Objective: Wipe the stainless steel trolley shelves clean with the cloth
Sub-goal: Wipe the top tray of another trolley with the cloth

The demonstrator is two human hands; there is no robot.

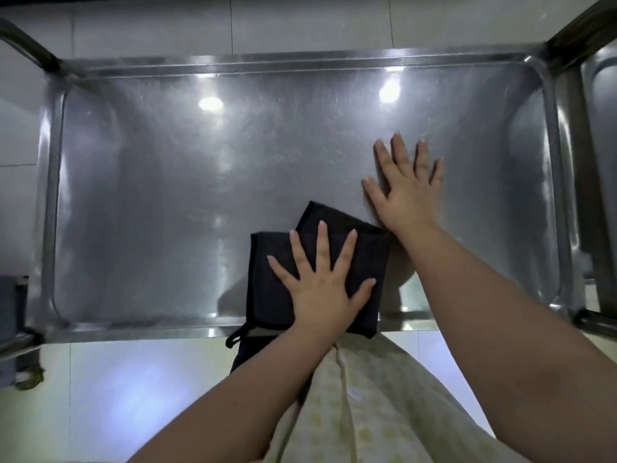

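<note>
The stainless steel trolley's top shelf [187,182] fills the view, a shiny tray with a raised rim. A folded black cloth [277,262] lies near the shelf's front edge, and its lower corner and hanging loop droop over the rim. My left hand [322,289] presses flat on the cloth with fingers spread. My right hand [405,192] rests palm-down on the bare steel just right of and beyond the cloth, fingers apart, holding nothing.
The trolley's handle bar [30,45] curves up at the far left and frame posts [574,38] stand at the right. Another steel surface [604,128] shows at the right edge. White floor tiles [133,379] lie below, and a grey object [10,312] sits at the left.
</note>
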